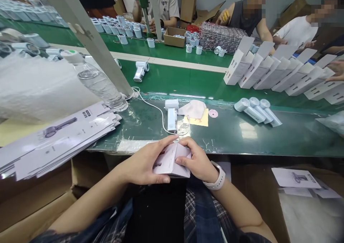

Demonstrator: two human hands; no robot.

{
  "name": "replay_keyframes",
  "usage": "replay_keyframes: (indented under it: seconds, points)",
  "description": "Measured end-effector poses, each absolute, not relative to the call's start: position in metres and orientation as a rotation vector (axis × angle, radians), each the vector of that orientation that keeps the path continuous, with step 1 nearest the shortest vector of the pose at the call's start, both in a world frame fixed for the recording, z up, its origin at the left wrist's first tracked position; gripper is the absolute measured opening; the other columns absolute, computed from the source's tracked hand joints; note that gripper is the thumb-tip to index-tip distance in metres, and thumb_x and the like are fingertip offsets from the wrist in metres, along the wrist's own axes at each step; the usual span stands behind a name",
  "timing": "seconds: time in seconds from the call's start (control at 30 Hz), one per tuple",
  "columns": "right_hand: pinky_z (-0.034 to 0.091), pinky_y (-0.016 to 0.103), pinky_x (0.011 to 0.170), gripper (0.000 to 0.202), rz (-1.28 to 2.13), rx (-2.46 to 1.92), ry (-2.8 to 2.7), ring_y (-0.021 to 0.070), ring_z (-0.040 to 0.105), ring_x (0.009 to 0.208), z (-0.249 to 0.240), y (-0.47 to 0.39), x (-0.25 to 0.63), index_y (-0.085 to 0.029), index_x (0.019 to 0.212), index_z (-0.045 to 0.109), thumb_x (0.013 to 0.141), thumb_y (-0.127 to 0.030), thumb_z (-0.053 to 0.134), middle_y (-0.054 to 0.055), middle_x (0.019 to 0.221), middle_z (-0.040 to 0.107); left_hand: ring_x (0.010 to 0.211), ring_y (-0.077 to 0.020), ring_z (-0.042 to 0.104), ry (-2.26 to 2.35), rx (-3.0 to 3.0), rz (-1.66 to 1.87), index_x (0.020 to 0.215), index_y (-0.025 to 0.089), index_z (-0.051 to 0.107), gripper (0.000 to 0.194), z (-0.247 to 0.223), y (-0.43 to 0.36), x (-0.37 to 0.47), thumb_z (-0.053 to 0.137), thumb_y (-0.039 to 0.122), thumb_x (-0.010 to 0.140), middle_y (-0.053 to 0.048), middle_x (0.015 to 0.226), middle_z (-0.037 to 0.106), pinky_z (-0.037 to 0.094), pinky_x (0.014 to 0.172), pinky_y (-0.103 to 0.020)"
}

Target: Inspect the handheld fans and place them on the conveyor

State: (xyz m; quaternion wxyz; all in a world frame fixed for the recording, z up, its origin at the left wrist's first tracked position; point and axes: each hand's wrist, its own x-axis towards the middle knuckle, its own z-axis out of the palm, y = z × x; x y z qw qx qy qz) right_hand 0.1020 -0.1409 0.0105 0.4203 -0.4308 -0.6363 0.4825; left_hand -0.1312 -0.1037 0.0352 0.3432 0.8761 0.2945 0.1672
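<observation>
Between my two hands is a small white cardboard box (172,160) with a dark product print on one side, held over my lap at the bench edge. My left hand (150,160) is wrapped round its left side, thumb along the bottom. From the right, my right hand (196,160) grips it with the thumb pressed on the near panel; a white watch is on that wrist. Just beyond the box, a light blue handheld fan (172,115) lies on the bench next to a white cable (162,117) and a yellow note (200,119) partly under a pale cloth-like piece (194,108).
Flat printed cartons (67,135) are piled left by a water bottle (98,80). Light blue cylinders (256,110) lie right. White boxes with raised flaps (258,69) line the green conveyor (188,79), beside another fan (141,71). Several people work across it.
</observation>
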Motion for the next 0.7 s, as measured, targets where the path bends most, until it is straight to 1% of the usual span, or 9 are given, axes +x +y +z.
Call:
replay_keyframes:
  seconds: [0.1,0.2,0.27,0.37,0.57,0.63,0.7]
  points:
    - [0.054,0.040,0.097,0.031,1.216,-1.098,-1.571,0.0221,0.064,0.102,0.009,-0.141,0.101,-0.022,0.108,0.064,0.087,-0.036,0.081,0.003,0.106,0.064,0.113,-0.0303,0.070,0.735,2.231,0.449,0.163,0.023,0.023,0.102,0.033,-0.101,-0.133,0.060,0.080,0.087,-0.018,0.142,0.062,0.057,0.098,-0.040]
    - [0.053,0.042,0.101,0.033,1.198,-1.107,-1.572,0.0231,0.064,0.108,0.010,-0.142,0.100,-0.022,0.114,0.066,0.089,-0.037,0.080,0.005,0.112,0.065,0.111,-0.0292,0.071,0.723,2.180,0.489,0.164,0.025,0.022,0.104,0.028,-0.100,-0.134,0.062,0.080,0.086,-0.015,0.135,0.065,0.058,0.096,-0.038]
    - [0.053,0.041,0.103,0.031,1.180,-1.092,-1.582,0.0227,0.064,0.111,0.010,-0.142,0.100,-0.022,0.117,0.067,0.092,-0.037,0.078,0.005,0.114,0.066,0.112,-0.0299,0.070,0.726,2.163,0.520,0.164,0.026,0.023,0.104,0.023,-0.099,-0.135,0.064,0.079,0.084,-0.015,0.137,0.063,0.059,0.096,-0.038]
    - [0.053,0.039,0.104,0.028,1.166,-1.067,-1.599,0.0213,0.065,0.111,0.011,-0.141,0.104,-0.021,0.117,0.070,0.095,-0.036,0.076,0.005,0.111,0.067,0.116,-0.0320,0.069,0.746,2.145,0.534,0.164,0.027,0.027,0.103,0.014,-0.098,-0.136,0.066,0.078,0.084,-0.017,0.142,0.059,0.060,0.096,-0.039]
    - [0.052,0.040,0.102,0.029,1.174,-1.130,-1.545,0.0227,0.064,0.111,0.012,-0.144,0.105,-0.022,0.113,0.072,0.090,-0.036,0.082,0.005,0.110,0.067,0.120,-0.0344,0.068,0.743,2.185,0.486,0.165,0.029,0.026,0.100,0.009,-0.096,-0.136,0.065,0.077,0.086,-0.017,0.150,0.056,0.061,0.095,-0.038]
    - [0.051,0.041,0.102,0.030,1.169,-1.142,-1.527,0.0233,0.063,0.111,0.014,-0.145,0.102,-0.022,0.112,0.072,0.090,-0.038,0.082,0.005,0.110,0.066,0.119,-0.0343,0.068,0.733,2.215,0.498,0.164,0.028,0.028,0.099,0.010,-0.098,-0.134,0.063,0.079,0.086,-0.017,0.152,0.055,0.061,0.094,-0.038]
    - [0.051,0.042,0.101,0.032,1.185,-1.125,-1.536,0.0241,0.062,0.110,0.016,-0.145,0.100,-0.023,0.111,0.071,0.090,-0.045,0.081,0.005,0.110,0.065,0.119,-0.0332,0.068,0.740,2.246,0.549,0.163,0.028,0.029,0.096,0.013,-0.102,-0.131,0.060,0.080,0.087,-0.015,0.152,0.055,0.059,0.098,-0.040]
